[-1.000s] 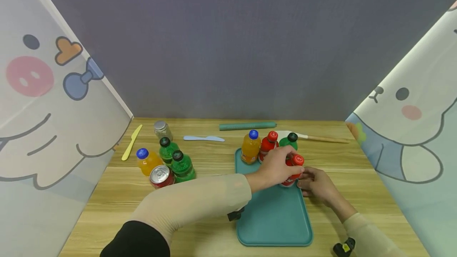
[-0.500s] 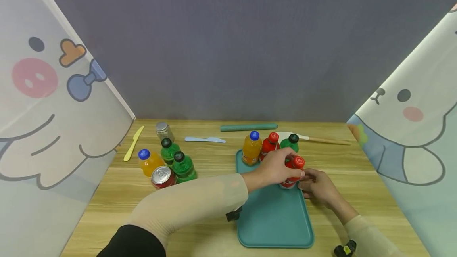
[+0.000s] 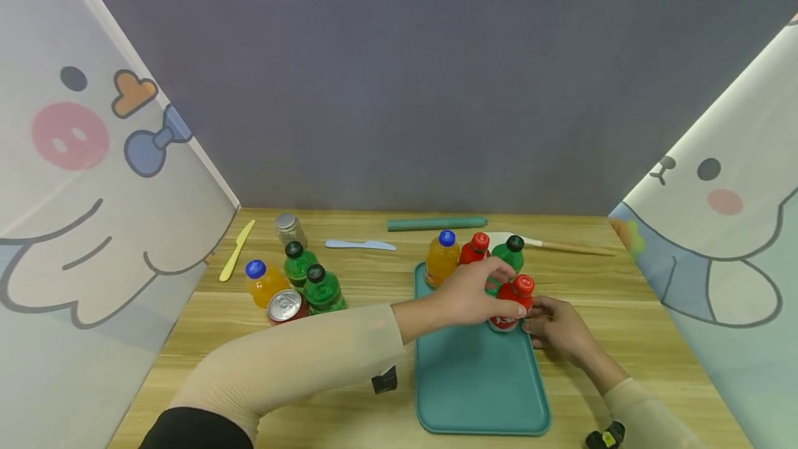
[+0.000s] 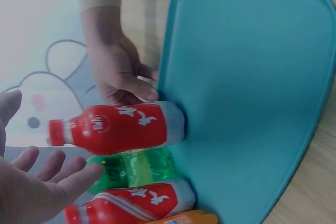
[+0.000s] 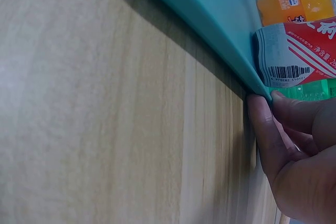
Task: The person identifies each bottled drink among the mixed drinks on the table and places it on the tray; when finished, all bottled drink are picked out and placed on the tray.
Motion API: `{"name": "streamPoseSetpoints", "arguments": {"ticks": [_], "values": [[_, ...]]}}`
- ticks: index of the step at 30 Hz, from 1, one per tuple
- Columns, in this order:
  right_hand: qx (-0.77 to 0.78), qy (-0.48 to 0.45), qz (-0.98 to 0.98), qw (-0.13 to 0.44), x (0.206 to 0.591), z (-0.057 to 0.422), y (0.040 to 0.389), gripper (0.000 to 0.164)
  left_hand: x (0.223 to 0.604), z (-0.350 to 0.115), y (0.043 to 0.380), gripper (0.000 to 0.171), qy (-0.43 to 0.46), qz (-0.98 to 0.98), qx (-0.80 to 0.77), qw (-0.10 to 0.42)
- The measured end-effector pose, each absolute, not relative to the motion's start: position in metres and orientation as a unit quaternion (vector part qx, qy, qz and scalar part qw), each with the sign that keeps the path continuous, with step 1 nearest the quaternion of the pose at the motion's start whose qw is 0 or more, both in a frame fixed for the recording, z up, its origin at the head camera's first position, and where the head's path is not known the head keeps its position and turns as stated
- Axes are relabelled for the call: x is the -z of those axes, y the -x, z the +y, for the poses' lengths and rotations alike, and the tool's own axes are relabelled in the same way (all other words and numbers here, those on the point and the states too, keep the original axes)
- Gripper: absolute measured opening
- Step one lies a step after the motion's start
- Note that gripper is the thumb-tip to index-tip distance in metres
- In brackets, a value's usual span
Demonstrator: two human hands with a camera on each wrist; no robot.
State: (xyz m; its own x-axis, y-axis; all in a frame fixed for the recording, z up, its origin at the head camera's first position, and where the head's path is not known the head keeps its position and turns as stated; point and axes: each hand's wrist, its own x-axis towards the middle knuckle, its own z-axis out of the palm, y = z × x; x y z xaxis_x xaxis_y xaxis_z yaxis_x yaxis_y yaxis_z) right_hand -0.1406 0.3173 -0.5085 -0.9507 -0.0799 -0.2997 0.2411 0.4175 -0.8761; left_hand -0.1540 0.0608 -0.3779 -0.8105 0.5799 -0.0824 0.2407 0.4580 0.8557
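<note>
A teal tray (image 3: 483, 380) lies on the table with bottles standing at its far end. Nearest me on it is a red-capped soda bottle (image 3: 514, 303), upright by the right rim. My left hand (image 3: 464, 293) is beside this bottle, its fingers spread and apart from it in the left wrist view. My right hand (image 5: 304, 140) pinches the tray's right rim between thumb and finger. Behind stand an orange soda bottle (image 3: 441, 260), a second red bottle (image 3: 475, 248) and a green bottle (image 3: 508, 253), partly hidden by my left hand.
On the left stand an orange bottle (image 3: 267, 285), two green bottles (image 3: 324, 291), a red can (image 3: 287, 306) and a silver-lidded jar (image 3: 290, 230). A yellow knife (image 3: 237, 251), blue knife (image 3: 360, 244), teal stick (image 3: 436, 224) and wooden-handled spatula (image 3: 570, 247) lie farther back.
My left hand has let go of the red bottle and drawn back a little to the left. The bottle stays upright on the tray. My right hand stays at the rim.
</note>
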Motion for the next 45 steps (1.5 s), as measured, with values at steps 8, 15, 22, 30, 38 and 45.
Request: {"name": "streamPoseSetpoints", "arguments": {"ticks": [8,15,22,30,38,45], "values": [[0.535,-0.036,0.832,0.143,0.508,0.317,0.143,0.049,0.357,0.023,0.15,0.052,-0.259,0.799,-0.506,0.196],[0.524,-0.036,0.839,0.143,0.505,0.318,0.144,0.049,0.341,-0.016,0.148,0.053,-0.247,0.8,-0.517,0.177],[0.521,-0.037,0.84,0.144,0.505,0.318,0.145,0.05,0.324,-0.051,0.15,0.047,-0.221,0.802,-0.537,0.14],[0.519,-0.046,0.841,0.146,0.507,0.316,0.144,0.05,0.317,-0.096,0.153,0.043,-0.17,0.834,-0.517,0.086],[0.524,-0.048,0.838,0.148,0.506,0.314,0.141,0.049,0.33,-0.138,0.154,0.047,-0.12,0.858,-0.498,0.035],[0.526,-0.049,0.836,0.148,0.506,0.313,0.141,0.048,0.341,-0.169,0.15,0.045,-0.1,0.868,-0.485,0.028]]}}
